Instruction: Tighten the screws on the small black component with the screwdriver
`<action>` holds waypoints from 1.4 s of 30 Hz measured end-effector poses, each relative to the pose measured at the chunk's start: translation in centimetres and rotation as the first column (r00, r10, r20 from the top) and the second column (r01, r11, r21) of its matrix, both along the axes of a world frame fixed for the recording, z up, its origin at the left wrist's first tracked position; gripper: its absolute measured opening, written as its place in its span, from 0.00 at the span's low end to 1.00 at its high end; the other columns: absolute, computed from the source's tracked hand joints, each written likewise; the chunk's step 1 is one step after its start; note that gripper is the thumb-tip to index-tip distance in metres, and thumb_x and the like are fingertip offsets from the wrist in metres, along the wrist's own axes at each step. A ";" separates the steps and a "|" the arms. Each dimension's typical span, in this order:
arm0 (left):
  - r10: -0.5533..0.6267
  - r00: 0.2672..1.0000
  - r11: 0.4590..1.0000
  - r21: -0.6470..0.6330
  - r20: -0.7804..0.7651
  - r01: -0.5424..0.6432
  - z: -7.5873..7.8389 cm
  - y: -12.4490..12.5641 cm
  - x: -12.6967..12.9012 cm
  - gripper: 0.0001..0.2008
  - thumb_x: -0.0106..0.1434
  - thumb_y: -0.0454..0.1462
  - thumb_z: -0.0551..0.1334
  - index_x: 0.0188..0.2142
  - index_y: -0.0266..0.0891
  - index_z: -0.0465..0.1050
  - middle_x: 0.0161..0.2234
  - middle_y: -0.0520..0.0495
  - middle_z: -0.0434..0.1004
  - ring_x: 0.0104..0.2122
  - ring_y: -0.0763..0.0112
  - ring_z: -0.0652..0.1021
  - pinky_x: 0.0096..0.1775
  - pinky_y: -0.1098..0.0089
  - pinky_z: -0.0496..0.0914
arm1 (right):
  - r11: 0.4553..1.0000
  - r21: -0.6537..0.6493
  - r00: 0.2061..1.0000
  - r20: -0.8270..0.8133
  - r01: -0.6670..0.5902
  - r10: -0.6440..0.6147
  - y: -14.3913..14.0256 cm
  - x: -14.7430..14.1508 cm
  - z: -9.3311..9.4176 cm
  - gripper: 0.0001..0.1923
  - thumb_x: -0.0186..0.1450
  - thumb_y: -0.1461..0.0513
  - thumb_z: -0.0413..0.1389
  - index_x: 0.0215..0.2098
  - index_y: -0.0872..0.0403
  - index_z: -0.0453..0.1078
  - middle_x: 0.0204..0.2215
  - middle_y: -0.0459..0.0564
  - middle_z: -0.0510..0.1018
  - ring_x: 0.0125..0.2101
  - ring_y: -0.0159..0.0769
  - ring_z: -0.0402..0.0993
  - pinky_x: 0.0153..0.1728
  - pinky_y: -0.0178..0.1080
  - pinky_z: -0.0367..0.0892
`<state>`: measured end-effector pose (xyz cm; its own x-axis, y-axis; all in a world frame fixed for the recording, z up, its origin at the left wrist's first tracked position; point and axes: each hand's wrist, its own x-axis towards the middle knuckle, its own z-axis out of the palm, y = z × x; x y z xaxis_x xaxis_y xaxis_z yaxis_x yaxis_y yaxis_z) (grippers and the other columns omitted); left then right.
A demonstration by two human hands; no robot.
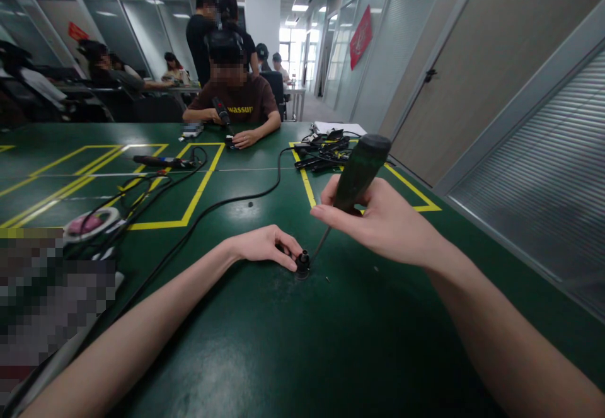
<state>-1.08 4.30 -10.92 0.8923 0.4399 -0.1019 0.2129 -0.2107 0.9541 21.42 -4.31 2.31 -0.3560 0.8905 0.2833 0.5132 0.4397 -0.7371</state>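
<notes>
My right hand is closed round the thick dark handle of a screwdriver. The handle leans up to the right, and the thin shaft slants down to the left. Its tip ends close to a small black cylindrical part standing on the green table; whether it touches the part I cannot tell. Thumb and fingers of my left hand pinch that part from the left and steady it against the tabletop. A tiny piece, perhaps a screw, lies just right of the part.
A black cable crosses the table to a heap of black cables at the back right. To the left lie a dark corded tool and a roll of tape. Across the table a person works with another tool.
</notes>
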 end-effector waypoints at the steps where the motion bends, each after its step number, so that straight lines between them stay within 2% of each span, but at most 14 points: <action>1: -0.002 1.000 1.000 0.000 -0.002 0.002 0.0 0.0 0.0 0.15 0.58 0.46 0.76 0.40 0.38 0.87 0.45 0.44 0.86 0.44 0.65 0.81 0.50 0.69 0.72 | 1.000 0.001 1.000 0.001 0.001 -0.001 0.0 0.0 0.0 0.15 0.65 0.52 0.61 0.29 0.54 0.72 0.24 0.45 0.71 0.26 0.33 0.66 0.27 0.37 0.61; 7: -0.015 1.000 1.000 0.007 -0.017 0.015 0.3 -0.1 0.0 0.17 0.59 0.47 0.75 0.41 0.38 0.87 0.46 0.44 0.85 0.43 0.65 0.81 0.49 0.69 0.72 | 1.000 0.018 1.000 -0.020 -0.016 0.016 0.0 0.0 0.1 0.11 0.64 0.55 0.61 0.30 0.54 0.71 0.25 0.44 0.71 0.25 0.32 0.65 0.26 0.36 0.61; 12: 0.005 0.999 1.000 -0.010 -0.032 -0.006 0.6 -0.3 -0.1 0.17 0.58 0.45 0.75 0.43 0.39 0.86 0.45 0.45 0.86 0.40 0.68 0.80 0.48 0.70 0.71 | 0.999 0.047 0.999 -0.053 -0.003 0.006 -0.2 -0.1 0.4 0.07 0.59 0.61 0.63 0.30 0.53 0.68 0.24 0.43 0.70 0.24 0.30 0.64 0.25 0.35 0.61; 19: 0.106 0.994 0.994 0.012 -0.027 -0.106 0.1 -0.6 0.2 0.18 0.50 0.43 0.79 0.39 0.38 0.86 0.41 0.46 0.86 0.37 0.69 0.79 0.43 0.70 0.71 | 0.999 0.044 1.000 -0.007 0.030 -0.030 0.1 0.0 0.0 0.16 0.64 0.51 0.63 0.29 0.54 0.70 0.22 0.43 0.70 0.23 0.31 0.64 0.23 0.36 0.58; 24: 0.093 0.996 0.996 -0.013 -0.007 -0.093 -0.1 -0.5 0.2 0.18 0.50 0.44 0.79 0.38 0.38 0.86 0.41 0.46 0.86 0.38 0.69 0.79 0.44 0.70 0.71 | 1.000 0.021 1.000 -0.027 -0.007 0.008 0.1 0.0 0.1 0.12 0.64 0.55 0.63 0.30 0.54 0.71 0.24 0.43 0.71 0.24 0.31 0.65 0.25 0.36 0.59; 30: 0.065 0.998 0.997 -0.047 0.010 -0.065 0.0 -0.4 0.1 0.17 0.52 0.44 0.79 0.39 0.38 0.87 0.41 0.46 0.86 0.38 0.69 0.80 0.45 0.70 0.71 | 0.999 0.033 0.998 -0.062 -0.003 0.005 -0.1 -0.2 0.3 0.06 0.60 0.62 0.62 0.31 0.53 0.69 0.25 0.42 0.70 0.24 0.30 0.64 0.25 0.35 0.60; 42: 0.024 1.000 0.999 -0.041 0.003 -0.023 0.2 -0.2 0.0 0.15 0.56 0.44 0.77 0.40 0.38 0.87 0.43 0.44 0.86 0.41 0.66 0.81 0.47 0.70 0.72 | 0.998 0.055 0.999 -0.027 -0.029 0.031 -0.1 -0.2 0.4 0.04 0.59 0.61 0.58 0.31 0.53 0.67 0.25 0.43 0.69 0.24 0.30 0.63 0.25 0.36 0.60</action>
